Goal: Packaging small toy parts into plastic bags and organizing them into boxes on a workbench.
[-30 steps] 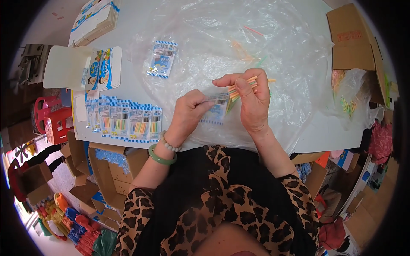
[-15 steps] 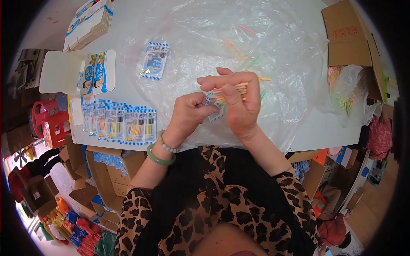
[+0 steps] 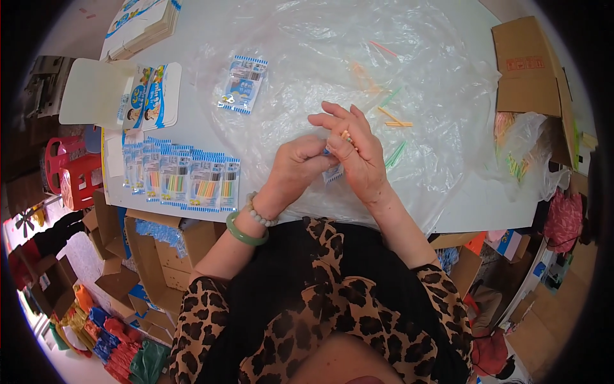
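Note:
My left hand [image 3: 299, 165] pinches a small clear packet with blue-and-white edging [image 3: 333, 173]; most of it is hidden by my fingers. Close against it, my right hand [image 3: 359, 157] is closed around a bundle of thin coloured sticks [image 3: 346, 136], whose ends show between thumb and fingers at the packet's opening. On the plastic sheet [image 3: 307, 70] beyond lie loose sticks: orange ones [image 3: 398, 123], green ones [image 3: 396, 154] and a red one [image 3: 384, 48]. A flat packet [image 3: 244, 84] rests farther left.
Filled packets [image 3: 204, 182] overlap in a row along the table's near left edge. Behind them stand an open white carton [image 3: 96, 93] and a stack of flat printed cartons [image 3: 144, 29]. At right, a cardboard box [image 3: 526, 61] sits by a clear bag of sticks [image 3: 526, 144].
My right hand has closed in toward the left hand, and the sticks now sit deeper among the fingers and packet. Some orange sticks now show lying on the sheet beside the right hand.

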`<state>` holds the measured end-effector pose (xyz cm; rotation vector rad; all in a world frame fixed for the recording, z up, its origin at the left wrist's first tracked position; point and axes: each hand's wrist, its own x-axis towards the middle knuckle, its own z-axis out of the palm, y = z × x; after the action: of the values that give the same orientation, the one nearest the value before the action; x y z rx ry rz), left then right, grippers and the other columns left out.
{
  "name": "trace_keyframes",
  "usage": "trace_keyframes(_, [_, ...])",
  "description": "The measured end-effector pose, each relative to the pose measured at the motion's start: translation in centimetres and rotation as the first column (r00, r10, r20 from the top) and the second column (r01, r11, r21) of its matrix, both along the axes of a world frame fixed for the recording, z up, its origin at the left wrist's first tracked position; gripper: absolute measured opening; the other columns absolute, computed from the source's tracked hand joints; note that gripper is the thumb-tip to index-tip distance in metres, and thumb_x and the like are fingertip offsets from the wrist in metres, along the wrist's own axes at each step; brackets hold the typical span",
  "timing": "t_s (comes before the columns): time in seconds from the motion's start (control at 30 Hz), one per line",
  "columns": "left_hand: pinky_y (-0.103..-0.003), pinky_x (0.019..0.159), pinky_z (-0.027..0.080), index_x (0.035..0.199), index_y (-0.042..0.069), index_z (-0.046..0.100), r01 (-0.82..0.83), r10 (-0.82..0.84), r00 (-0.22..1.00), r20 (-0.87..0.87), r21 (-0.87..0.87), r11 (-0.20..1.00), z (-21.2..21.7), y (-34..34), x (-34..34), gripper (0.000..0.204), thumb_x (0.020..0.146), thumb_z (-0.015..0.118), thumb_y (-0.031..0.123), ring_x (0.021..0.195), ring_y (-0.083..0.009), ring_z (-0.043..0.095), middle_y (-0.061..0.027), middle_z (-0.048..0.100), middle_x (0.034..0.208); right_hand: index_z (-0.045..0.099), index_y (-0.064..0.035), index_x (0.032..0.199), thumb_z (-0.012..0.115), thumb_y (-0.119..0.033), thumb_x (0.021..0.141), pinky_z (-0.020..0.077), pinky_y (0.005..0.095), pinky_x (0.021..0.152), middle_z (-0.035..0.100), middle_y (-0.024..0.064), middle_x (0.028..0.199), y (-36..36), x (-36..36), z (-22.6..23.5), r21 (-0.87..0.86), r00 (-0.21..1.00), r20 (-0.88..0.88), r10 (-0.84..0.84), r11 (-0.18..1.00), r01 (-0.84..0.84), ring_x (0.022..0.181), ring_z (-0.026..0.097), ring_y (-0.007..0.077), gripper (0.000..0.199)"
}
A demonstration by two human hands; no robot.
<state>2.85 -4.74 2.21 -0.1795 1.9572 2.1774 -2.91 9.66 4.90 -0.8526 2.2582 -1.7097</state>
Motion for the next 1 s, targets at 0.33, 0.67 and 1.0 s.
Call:
trace_keyframes(0.33, [-0.024,0.082,0.045,0.109,-0.003,0.064,0.009,-0.005,1.0,-0.016,0.269,0.963,0.5,0.3,0.6,0.024,0.093,0.054,0.013,0.091,-0.0094,0.056,-0.0049,0.065,0.097,0.046,-0.007,0.134,0.046,-0.031,0.094,0.0161,0.0442,0.111,0.045,0.0134,0.138,2.4,0.4,1.1,0.412,0.987,-0.138,0.088,0.911,-0.023,0.133,0.034,0.0313,0.046])
trace_keyframes(0.67, [-0.025,0.086,0.044,0.114,-0.002,0.062,0.009,0.005,0.999,-0.047,0.29,0.957,0.8,-0.9,1.3,0.03,0.094,0.055,0.019,0.095,-0.009,0.055,-0.0031,0.063,0.103,0.054,-0.0038,0.122,0.064,-0.014,0.081,0.0347,0.0336,0.102,0.055,0.012,0.125,5.0,0.5,1.1,0.447,0.972,-0.169,-0.165,0.866,0.225,0.119,0.048,0.0239,0.044])
trace_keyframes(1.0, [-0.025,0.085,0.044,0.112,0.0,0.063,-0.041,0.07,0.99,-0.124,0.227,0.973,2.1,-2.3,2.9,0.028,0.084,0.063,0.006,0.095,-0.0126,0.055,-0.0042,0.06,0.102,0.064,0.0018,0.099,0.061,-0.001,0.078,0.0433,0.025,0.081,0.063,0.0038,0.093,1.7,1.9,0.8,0.064,0.943,0.333,0.001,0.998,-0.024,0.09,0.056,0.0123,0.02])
